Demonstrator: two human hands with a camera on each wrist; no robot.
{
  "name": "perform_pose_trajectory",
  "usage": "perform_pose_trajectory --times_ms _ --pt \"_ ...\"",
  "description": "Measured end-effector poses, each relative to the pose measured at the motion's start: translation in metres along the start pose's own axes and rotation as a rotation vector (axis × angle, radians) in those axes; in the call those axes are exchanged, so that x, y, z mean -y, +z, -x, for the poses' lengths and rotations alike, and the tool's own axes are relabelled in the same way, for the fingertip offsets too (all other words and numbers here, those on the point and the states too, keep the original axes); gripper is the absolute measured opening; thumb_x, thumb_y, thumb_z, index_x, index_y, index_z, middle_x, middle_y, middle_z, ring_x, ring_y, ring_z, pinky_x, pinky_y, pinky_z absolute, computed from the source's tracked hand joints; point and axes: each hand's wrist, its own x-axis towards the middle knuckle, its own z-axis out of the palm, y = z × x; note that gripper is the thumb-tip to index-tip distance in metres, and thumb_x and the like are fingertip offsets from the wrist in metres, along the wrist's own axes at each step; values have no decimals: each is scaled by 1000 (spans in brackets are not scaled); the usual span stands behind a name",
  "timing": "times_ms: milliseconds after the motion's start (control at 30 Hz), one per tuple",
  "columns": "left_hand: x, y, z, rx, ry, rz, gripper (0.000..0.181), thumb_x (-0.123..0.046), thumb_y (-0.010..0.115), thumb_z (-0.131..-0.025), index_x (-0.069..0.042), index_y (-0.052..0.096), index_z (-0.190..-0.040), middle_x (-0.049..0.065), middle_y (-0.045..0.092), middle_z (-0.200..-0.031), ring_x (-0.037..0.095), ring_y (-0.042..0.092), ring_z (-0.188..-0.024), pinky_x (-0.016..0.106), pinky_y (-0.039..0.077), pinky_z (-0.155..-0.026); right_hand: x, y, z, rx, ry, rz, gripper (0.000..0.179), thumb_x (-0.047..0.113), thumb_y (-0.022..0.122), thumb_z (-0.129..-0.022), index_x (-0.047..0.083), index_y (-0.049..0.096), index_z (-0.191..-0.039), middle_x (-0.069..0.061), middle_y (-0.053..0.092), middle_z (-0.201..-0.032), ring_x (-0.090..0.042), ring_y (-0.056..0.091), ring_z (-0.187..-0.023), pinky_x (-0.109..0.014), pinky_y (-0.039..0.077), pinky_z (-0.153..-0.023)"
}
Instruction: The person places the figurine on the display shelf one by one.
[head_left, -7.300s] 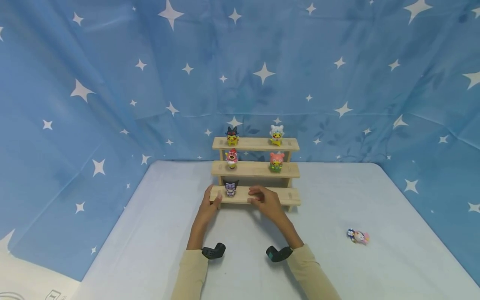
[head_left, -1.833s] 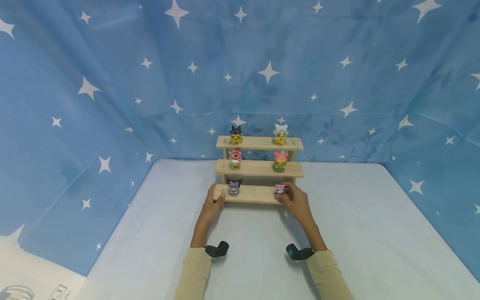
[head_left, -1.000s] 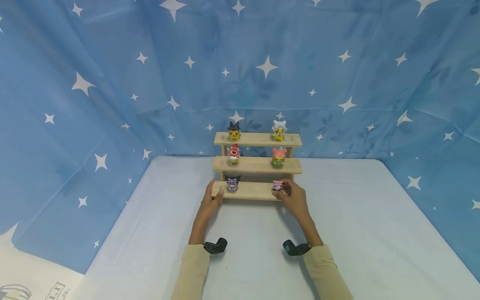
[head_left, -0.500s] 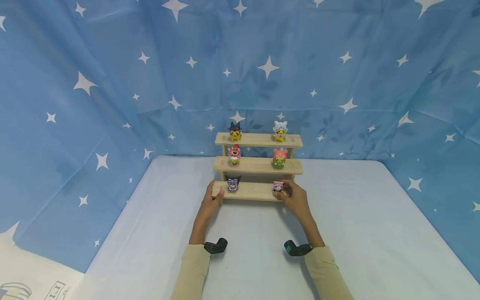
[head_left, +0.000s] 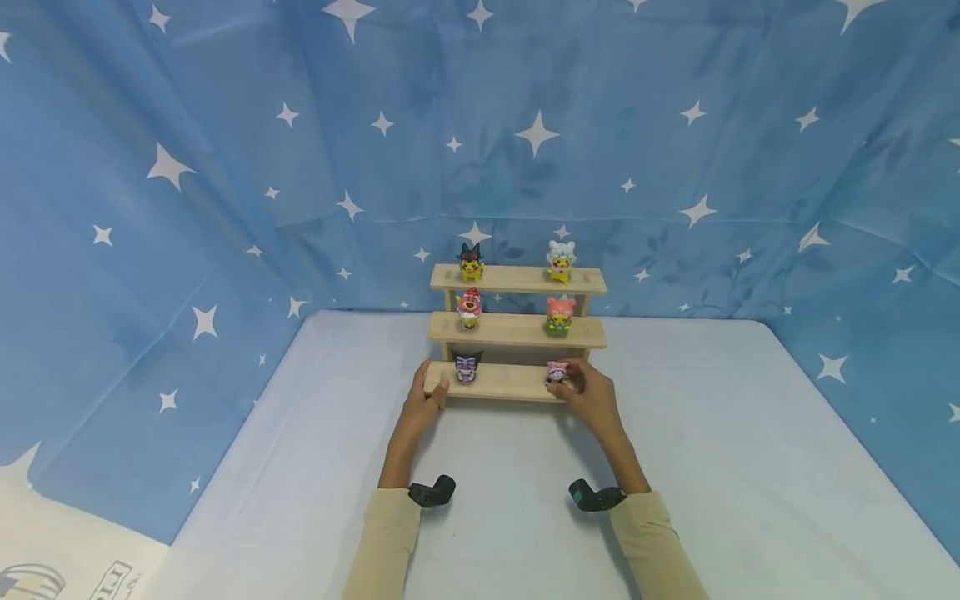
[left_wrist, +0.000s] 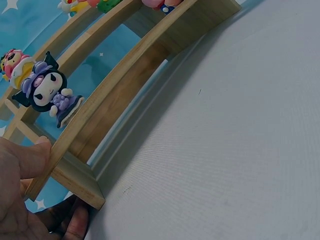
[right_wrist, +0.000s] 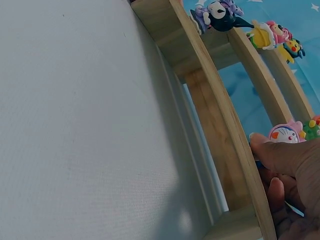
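A three-step wooden display shelf [head_left: 502, 382] stands near the back of the table. My left hand [head_left: 422, 407] grips the left end of its lowest step, thumb on top, as the left wrist view also shows. At the right part of that step, my right hand [head_left: 596, 402] pinches a small pink-and-white figurine [head_left: 556, 372]; the right wrist view shows its round white face [right_wrist: 284, 134], while fingers hide its lower part. A figurine with black pointed ears and a purple bow [left_wrist: 49, 91] stands on the same step, close to my left hand.
On the middle step are a red-hatted pink figurine [head_left: 469, 309] and a pink-and-green one [head_left: 558, 316]. The top step bears a black-eared yellow figurine [head_left: 471, 263] and a white-hooded one [head_left: 560, 262]. A blue star-patterned curtain [head_left: 360, 125] hangs right behind.
The figurine that lay on the table at the right is now in my right hand on the lowest step. That hand has moved right along the step; my left hand keeps its grip.
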Motion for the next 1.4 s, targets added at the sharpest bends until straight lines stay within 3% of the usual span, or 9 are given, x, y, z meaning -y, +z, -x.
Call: perform_pose_trajectory --times_ms 633,833,967,1133,1233,1400 --pt "0 6 -3 5 3 21 67 -35 49 -103 -19 13 -158 17 21 -162 42 18 -148 64 15 -116 -4 -8 2 44 52 -3 48 22 83 -79 0 63 -117 -18 69 -103 -18 55 -73 -23 43 -64" --pt "0 10 -4 20 -8 1 68 -38 48 -103 -20 13 -158 16 20 -162 43 17 -148 65 16 -115 -9 -14 9 59 39 -8 50 18 81 -81 -3 60 -121 -23 66 -118 -29 67 -89 -35 54 -77" --pt "-2 12 -6 24 1 -18 67 -39 47 -103 -21 12 -158 17 20 -162 45 18 -147 65 16 -114 -10 -21 12 82 61 -45 53 19 77 -85 -2 56 -128 -23 61 -129 -34 68 -99 -44 54 -87" --pt "-6 10 -7 33 0 -48 67 -39 46 -103 -23 11 -158 19 19 -162 47 18 -146 67 17 -113 -9 -30 16 76 112 -77 57 26 70 -92 -1 48 -137 -21 57 -136 -36 60 -119 -44 51 -96" --pt "-6 5 -4 27 -12 -78 67 -39 46 -103 -22 11 -158 20 20 -161 48 20 -145 66 19 -113 -10 -35 21 56 97 -81 56 27 67 -94 -1 46 -138 -24 54 -136 -39 55 -125 -46 51 -97" --pt "-4 -3 6 17 -17 -143 66 -36 47 -103 -13 17 -157 23 34 -155 45 34 -141 60 29 -112 -7 -46 34 40 85 -2 58 31 56 -101 -3 38 -144 -30 37 -148 -47 46 -131 -52 51 -93"
